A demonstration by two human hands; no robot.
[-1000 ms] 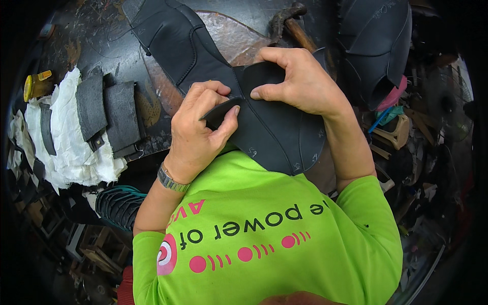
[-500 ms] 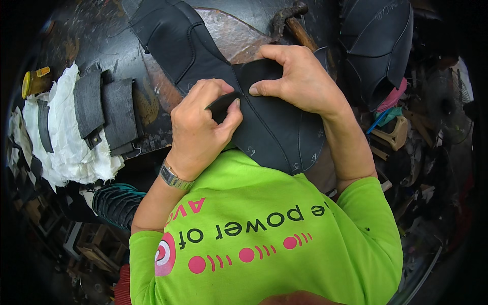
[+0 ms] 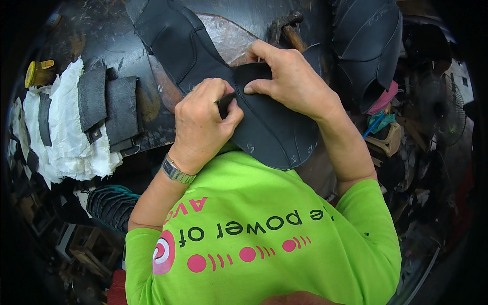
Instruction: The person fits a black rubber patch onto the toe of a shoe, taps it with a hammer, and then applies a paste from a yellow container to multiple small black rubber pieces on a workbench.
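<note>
A black leather shoe upper (image 3: 269,129) with stitched seams and small pale pen marks lies across the bench edge and against my shirt. My left hand (image 3: 201,119), with a metal watch at its wrist, is closed in a pinch on a folded dark edge near the seam; whether this is a flap of the upper or a separate piece I cannot tell. Just right of it, my right hand (image 3: 284,76) grips the upper's raised edge between thumb and fingers, the thumb pressing near the centre seam. The far part of the upper stretches up to the left over the bench.
Beyond the upper are a smooth brownish slab (image 3: 223,33) and a hammer (image 3: 292,33). More black uppers (image 3: 368,51) stand stacked at the right. On the left lie white cloth (image 3: 66,137), dark grey strips (image 3: 122,109) and a yellow jar (image 3: 38,74). A fan (image 3: 445,109) stands far right.
The folded dark edge at my left fingers shows smaller and lower. My right hand has shifted slightly left, and the upper's near end has turned a little. Both hands keep their grip.
</note>
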